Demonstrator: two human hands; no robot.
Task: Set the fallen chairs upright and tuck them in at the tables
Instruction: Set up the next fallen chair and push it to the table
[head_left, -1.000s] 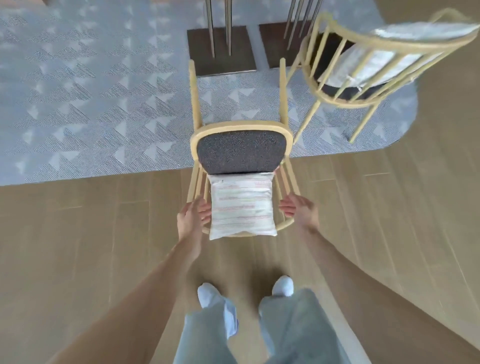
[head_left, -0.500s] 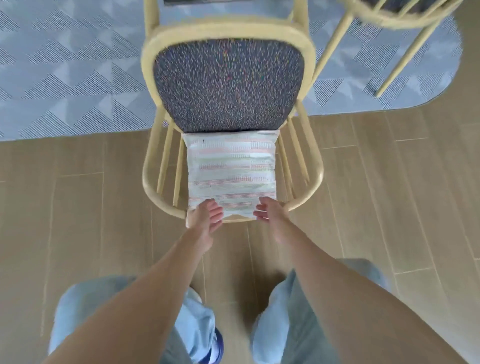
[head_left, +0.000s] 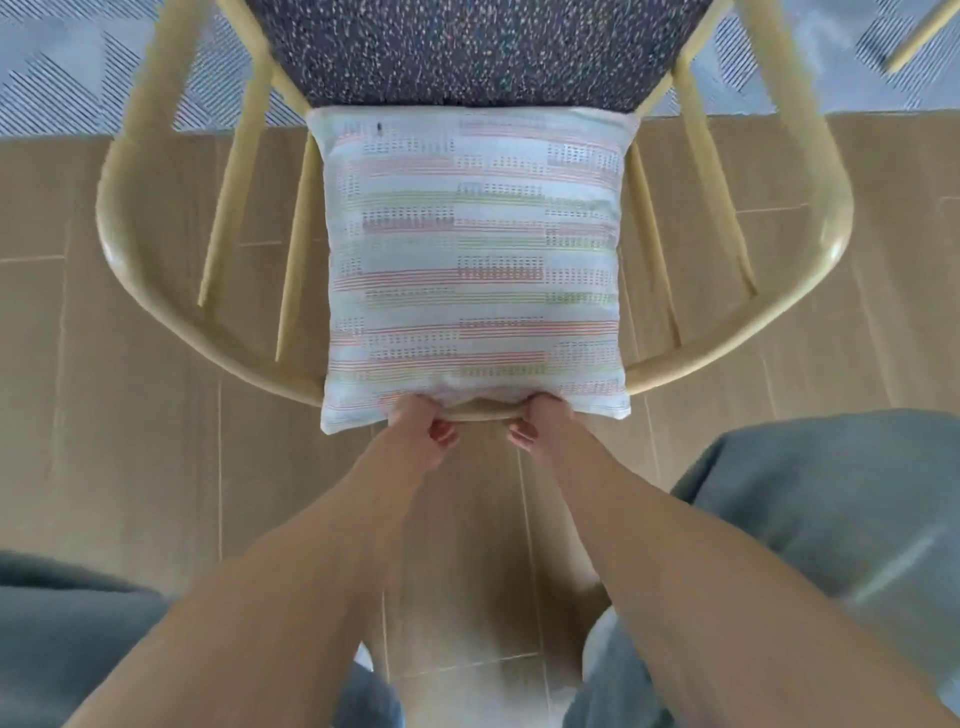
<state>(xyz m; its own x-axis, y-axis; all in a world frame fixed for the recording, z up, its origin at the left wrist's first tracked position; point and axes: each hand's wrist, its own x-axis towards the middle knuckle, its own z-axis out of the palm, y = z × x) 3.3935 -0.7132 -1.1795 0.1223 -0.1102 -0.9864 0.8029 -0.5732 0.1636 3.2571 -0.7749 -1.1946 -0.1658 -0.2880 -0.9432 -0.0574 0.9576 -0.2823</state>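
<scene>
While both arms reach fwd from the bottom of the head view, the left hand (head_left: 423, 434) and right hand (head_left: 540, 426) sit close together at the mid-point of the chair (head_left: 156, 291) back rail, w/ a short bare stretch of rail between them. Each hand has its fingers curled round that pale wood rail, thumbs on the near side, knuckles pushed up against the bottom edge of the pillow (head_left: 475, 260). So both hands are closed, gripping the chair.

Chair fills the upper 2/3 of the view, seen from above & behind. Its curved rail sweeps from the left side, down past the hands, and up the right side; thin spindles run from it toward the seat (head_left: 467, 47). Seat is dark speckled fabric, at the top edge of the view, partly cut off.

Pillow is square, whitish w/ thin pink, green & dark dashed stripes. It leans against the back spindles, top edge touching the seat, bottom edge draped over the rail where the hands hold on.

Under the chair: tan wood-plank floor (head_left: 104, 467); a grey-blue patterned rug (head_left: 62, 78) starts near the seat. 1 pale leg of another chair (head_left: 924, 31) shows top right. Person's blue-grey trouser legs (head_left: 831, 519) frame the bottom corners, blurred.
</scene>
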